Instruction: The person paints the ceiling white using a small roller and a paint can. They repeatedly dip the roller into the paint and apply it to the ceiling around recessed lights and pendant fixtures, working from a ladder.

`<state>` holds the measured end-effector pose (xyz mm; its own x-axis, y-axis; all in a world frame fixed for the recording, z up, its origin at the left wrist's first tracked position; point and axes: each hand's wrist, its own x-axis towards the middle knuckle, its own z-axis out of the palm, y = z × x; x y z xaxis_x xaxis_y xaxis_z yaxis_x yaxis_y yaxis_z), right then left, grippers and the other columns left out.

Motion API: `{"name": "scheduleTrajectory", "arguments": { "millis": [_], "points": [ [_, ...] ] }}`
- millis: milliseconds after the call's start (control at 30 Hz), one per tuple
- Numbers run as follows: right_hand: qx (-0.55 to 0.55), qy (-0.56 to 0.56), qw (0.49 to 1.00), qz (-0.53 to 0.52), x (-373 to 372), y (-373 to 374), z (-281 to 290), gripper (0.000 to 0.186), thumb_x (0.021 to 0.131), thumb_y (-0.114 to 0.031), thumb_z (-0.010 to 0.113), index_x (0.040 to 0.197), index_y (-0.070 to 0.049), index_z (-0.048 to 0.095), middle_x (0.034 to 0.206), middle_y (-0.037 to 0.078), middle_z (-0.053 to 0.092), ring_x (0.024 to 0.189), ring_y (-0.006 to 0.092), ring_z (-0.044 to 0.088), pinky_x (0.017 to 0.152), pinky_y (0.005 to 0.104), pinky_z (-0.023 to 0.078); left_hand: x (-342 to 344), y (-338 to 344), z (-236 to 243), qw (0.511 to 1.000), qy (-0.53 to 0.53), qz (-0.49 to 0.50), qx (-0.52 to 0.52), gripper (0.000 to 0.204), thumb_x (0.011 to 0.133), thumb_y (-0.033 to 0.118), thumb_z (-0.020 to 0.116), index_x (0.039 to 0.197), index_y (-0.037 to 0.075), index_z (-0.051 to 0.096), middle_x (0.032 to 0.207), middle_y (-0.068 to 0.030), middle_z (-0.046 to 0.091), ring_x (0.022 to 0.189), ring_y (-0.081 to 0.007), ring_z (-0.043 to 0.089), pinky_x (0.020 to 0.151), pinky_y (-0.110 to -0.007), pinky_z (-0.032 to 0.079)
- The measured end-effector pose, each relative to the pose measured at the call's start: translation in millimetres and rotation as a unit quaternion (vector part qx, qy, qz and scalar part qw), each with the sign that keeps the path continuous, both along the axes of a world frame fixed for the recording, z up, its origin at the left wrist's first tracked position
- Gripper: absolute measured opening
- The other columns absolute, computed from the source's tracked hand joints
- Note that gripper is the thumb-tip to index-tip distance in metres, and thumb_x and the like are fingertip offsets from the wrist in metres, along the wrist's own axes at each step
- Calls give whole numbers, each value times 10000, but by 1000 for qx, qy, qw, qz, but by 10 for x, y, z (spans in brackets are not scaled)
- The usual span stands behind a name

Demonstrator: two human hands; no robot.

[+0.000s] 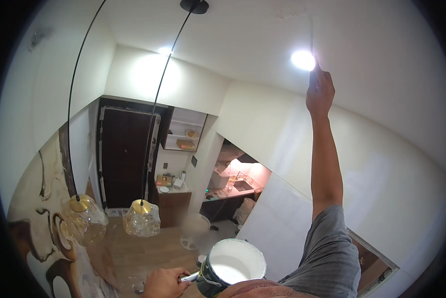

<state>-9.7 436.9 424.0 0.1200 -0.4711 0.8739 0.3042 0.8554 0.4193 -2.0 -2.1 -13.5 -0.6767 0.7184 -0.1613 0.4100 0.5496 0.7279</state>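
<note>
My right hand [321, 93] is raised high against the ceiling, beside a bright round ceiling light [303, 60]. Its fingers are closed on a slim dark handle [312, 81]; the working end of that tool is hidden by the hand and the glare. Low in the view, my left hand [164, 283] closes around a short pale bar [189, 276] at the side of a bucket. The dark bucket [211, 274] holds white paint [234, 264]. Whether the bar belongs to the bucket, I cannot tell.
Two glass pendant lamps [142, 221] hang on long cords at the left. Far below are a round white stool [195, 226], a dark door [125, 154] and a small cabinet [174, 208]. A lit kitchen nook [243, 181] opens beyond. A pale wall [282, 208] runs along the right.
</note>
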Motion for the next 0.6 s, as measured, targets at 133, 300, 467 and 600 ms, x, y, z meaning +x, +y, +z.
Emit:
{"name": "scheduleTrajectory", "arguments": {
  "millis": [133,300,467,600],
  "points": [
    [27,12,999,22,-184,-20,71,455,1042,-123,591,1467,-284,621,875,41,570,762,179,562,727,315,508,-56,17,8,1000,-19,-2,-7,474,801,442,779,1231,243,761,1007,-50,786,961,-249,746,862,-381,571],
    [14,-25,999,23,-487,-697,324,488,1009,-118,646,1443,-339,632,948,22,629,786,184,624,705,344,549,-65,21,44,999,-51,-10,1,493,823,465,757,1264,245,745,1067,-42,785,1018,-242,742,905,-373,567],
    [54,-50,996,41,-904,-1547,605,480,1019,-140,644,1444,-361,628,909,28,631,759,180,626,715,367,548,-105,41,-14,999,-40,-22,0,508,829,477,749,1286,257,733,1069,-41,785,1024,-254,741,913,-386,567],
    [54,-86,994,34,-1222,-2298,635,443,1033,-136,582,1457,-260,617,968,144,649,843,320,684,776,448,577,-56,12,33,999,-40,-8,-5,495,829,459,750,1282,261,734,1051,-45,787,1017,-277,739,911,-397,566]
  ]
}}
